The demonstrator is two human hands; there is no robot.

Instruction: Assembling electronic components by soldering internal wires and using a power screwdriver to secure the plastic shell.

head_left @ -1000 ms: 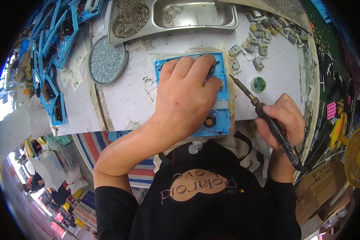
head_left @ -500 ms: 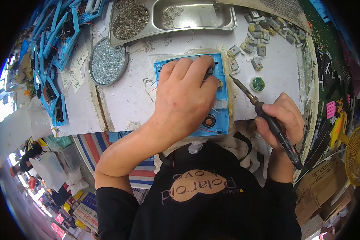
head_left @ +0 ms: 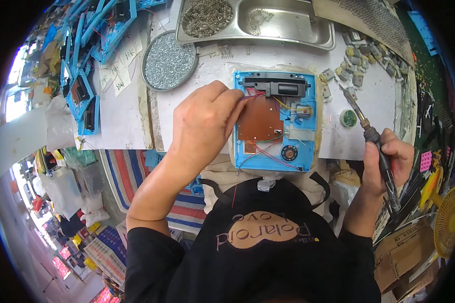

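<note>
Far left, a stack of blue plastic frames [head_left: 83, 76] lies on the white tabletop [head_left: 124, 121], and beside it sits a round tin of small screws [head_left: 168, 60]. The left hand [head_left: 205, 121] comes in from the lower left, forearm angled up, palm down, fingers curled at the left edge of the blue housing [head_left: 275, 121]; its fingertips pinch at the thin wires there, though exactly what they grip is hard to tell, the fingers covering the spot. The housing lies open and flat at the tabletop's near edge, right in front of the person, showing a brown circuit board [head_left: 259, 120], a black part along the top and a small round speaker [head_left: 288, 153]. Above it, a steel tray [head_left: 288, 25] runs along the far edge, cut off at the frame's top. Right of the housing stand a small green round tin [head_left: 348, 118] and a scatter of small grey parts [head_left: 361, 58]. The right hand [head_left: 389, 159] is closed around a soldering iron [head_left: 371, 136], tip pointing up and left, clear of the housing. At far right, a yellow fan [head_left: 447, 224] and cardboard blur into the rim.
</note>
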